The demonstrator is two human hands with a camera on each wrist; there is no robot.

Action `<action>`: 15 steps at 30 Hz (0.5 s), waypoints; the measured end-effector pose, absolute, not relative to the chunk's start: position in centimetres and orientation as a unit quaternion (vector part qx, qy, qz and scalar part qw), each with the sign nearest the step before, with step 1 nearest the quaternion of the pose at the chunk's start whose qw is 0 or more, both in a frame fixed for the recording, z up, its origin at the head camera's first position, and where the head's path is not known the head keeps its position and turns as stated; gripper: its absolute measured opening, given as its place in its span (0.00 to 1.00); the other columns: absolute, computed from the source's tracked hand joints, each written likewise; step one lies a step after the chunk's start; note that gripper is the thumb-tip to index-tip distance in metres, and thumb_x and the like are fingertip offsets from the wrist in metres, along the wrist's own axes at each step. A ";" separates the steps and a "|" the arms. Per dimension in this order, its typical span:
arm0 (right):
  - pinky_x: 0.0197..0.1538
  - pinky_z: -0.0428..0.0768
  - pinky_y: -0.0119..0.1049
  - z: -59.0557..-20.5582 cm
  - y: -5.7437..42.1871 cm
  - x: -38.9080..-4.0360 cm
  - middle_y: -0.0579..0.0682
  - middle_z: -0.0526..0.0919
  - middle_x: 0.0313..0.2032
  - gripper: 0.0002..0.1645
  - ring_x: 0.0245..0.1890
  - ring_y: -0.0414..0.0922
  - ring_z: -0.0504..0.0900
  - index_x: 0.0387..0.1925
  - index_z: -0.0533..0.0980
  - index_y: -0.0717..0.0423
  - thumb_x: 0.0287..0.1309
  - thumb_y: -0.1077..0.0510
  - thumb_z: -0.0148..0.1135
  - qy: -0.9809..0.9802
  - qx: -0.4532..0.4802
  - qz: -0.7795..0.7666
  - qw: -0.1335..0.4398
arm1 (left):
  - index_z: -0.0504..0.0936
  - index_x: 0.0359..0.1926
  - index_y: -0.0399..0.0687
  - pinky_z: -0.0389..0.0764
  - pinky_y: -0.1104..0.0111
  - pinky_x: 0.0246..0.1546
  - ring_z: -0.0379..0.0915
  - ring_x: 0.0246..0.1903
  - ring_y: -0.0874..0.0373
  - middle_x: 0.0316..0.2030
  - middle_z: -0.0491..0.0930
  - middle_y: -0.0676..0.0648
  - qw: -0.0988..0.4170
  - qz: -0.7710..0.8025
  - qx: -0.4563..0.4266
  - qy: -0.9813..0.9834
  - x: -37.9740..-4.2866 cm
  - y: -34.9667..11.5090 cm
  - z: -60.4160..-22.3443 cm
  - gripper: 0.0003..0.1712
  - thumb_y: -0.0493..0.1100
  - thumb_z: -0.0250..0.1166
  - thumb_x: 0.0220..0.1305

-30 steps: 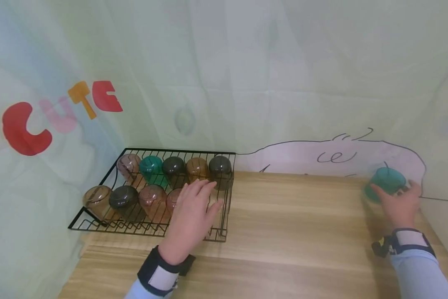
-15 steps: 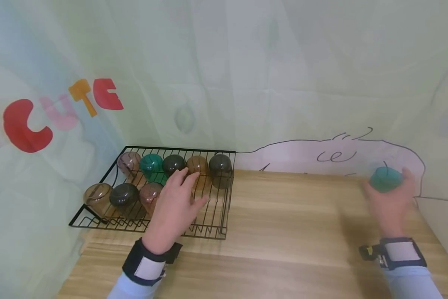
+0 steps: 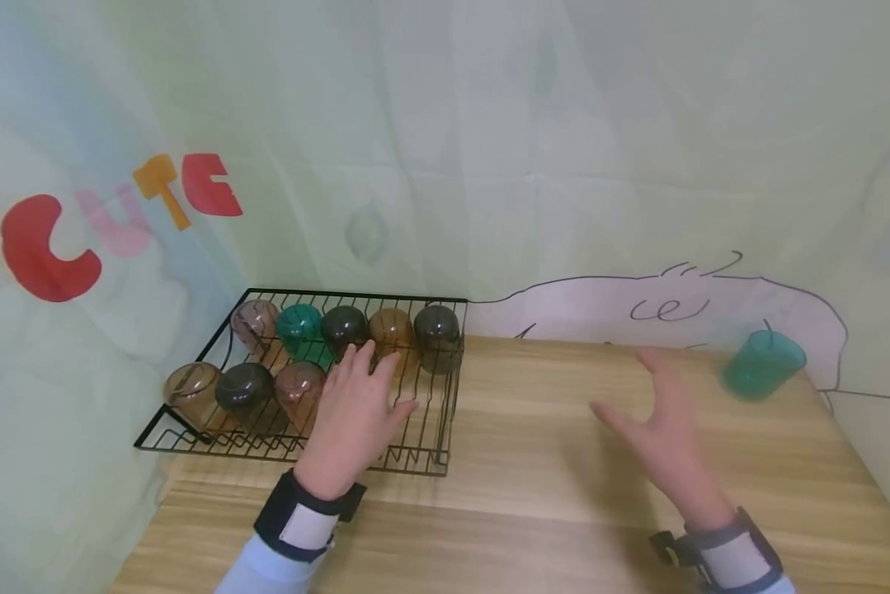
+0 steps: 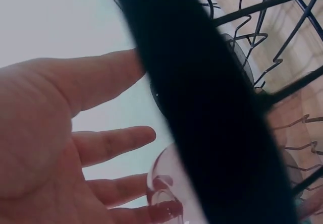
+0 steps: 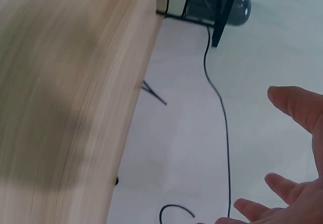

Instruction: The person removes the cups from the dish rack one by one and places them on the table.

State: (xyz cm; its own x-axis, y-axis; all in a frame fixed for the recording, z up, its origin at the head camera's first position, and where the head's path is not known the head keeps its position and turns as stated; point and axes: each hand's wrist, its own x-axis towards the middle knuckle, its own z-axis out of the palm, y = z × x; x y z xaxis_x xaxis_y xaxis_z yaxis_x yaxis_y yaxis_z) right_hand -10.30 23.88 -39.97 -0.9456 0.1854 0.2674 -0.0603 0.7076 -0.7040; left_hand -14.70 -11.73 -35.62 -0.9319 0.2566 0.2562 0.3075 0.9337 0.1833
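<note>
Thumb and fingers spread wide and gripping nothing, a person's right hand (image 3: 667, 437) hovers over a wooden table (image 3: 519, 511), a green cup (image 3: 760, 369) standing near it at two o'clock. The left hand (image 3: 351, 425), fingers loosely parted, hangs over a black wire rack (image 3: 355, 294), a pink cup (image 3: 294, 392) close by at ten o'clock; contact is unclear.

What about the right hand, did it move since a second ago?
Yes. In the head view, the right hand has moved left, closer to the black rack and away from the green cup on the table.
</note>
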 end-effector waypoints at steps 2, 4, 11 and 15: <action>0.64 0.56 0.67 -39.9 23.2 -10.1 0.60 0.54 0.70 0.53 0.68 0.63 0.54 0.70 0.53 0.52 0.49 0.41 0.68 -0.910 -0.016 0.388 0.147 | 0.71 0.60 0.44 0.60 0.36 0.60 0.52 0.66 0.30 0.65 0.61 0.30 0.113 -0.106 -0.139 -0.978 -14.8 -11.8 -35.7 0.38 0.57 0.69 0.52; 0.63 0.56 0.67 -39.9 22.7 -9.9 0.60 0.53 0.70 0.51 0.68 0.63 0.54 0.69 0.55 0.51 0.49 0.41 0.68 -0.911 -0.004 0.391 0.134 | 0.72 0.60 0.44 0.60 0.35 0.59 0.52 0.65 0.30 0.64 0.61 0.30 0.111 -0.101 -0.135 -0.979 -14.9 -11.8 -35.7 0.38 0.57 0.70 0.51; 0.62 0.60 0.66 -40.0 21.5 -8.9 0.58 0.54 0.70 0.45 0.68 0.62 0.57 0.65 0.63 0.48 0.49 0.38 0.66 -0.921 0.025 0.380 0.083 | 0.72 0.59 0.45 0.57 0.30 0.57 0.51 0.66 0.31 0.65 0.61 0.31 0.083 -0.099 -0.116 -0.985 -15.0 -11.9 -35.5 0.36 0.54 0.70 0.52; 0.61 0.63 0.66 -40.0 20.9 -8.4 0.57 0.56 0.70 0.43 0.67 0.62 0.59 0.63 0.65 0.46 0.47 0.36 0.66 -0.924 0.044 0.375 0.067 | 0.73 0.58 0.43 0.60 0.30 0.54 0.54 0.65 0.30 0.63 0.63 0.31 0.082 -0.101 -0.109 -0.986 -14.9 -12.1 -35.5 0.32 0.44 0.70 0.51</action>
